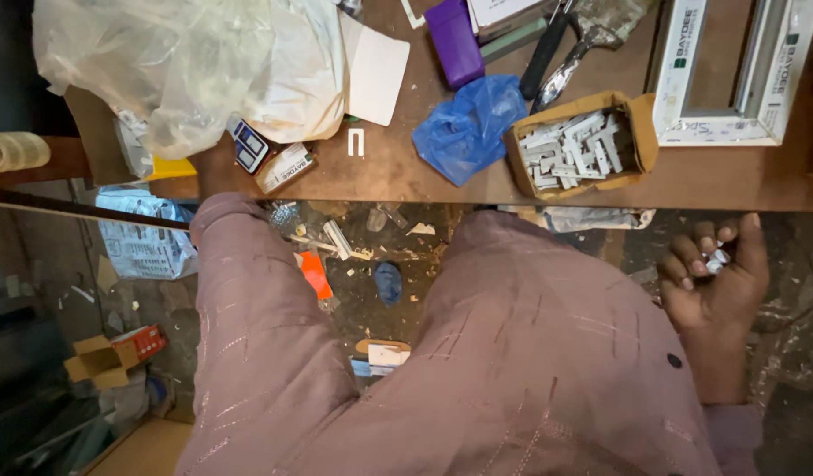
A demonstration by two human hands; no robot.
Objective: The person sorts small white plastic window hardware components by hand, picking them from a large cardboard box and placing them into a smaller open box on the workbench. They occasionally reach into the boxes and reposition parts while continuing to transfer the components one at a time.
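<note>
Open tabletop (397, 167) lies between blue bag (466, 123) and clear plastic bag (186, 70).

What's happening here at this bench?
A person in a mauve garment stands at a brown workbench, seen from above. The right hand hangs below the bench edge, curled around a few small white plastic pieces. The same kind of pieces fill an open cardboard box on the bench, beside a crumpled blue bag and a white window-frame section. The left hand is out of view.
</note>
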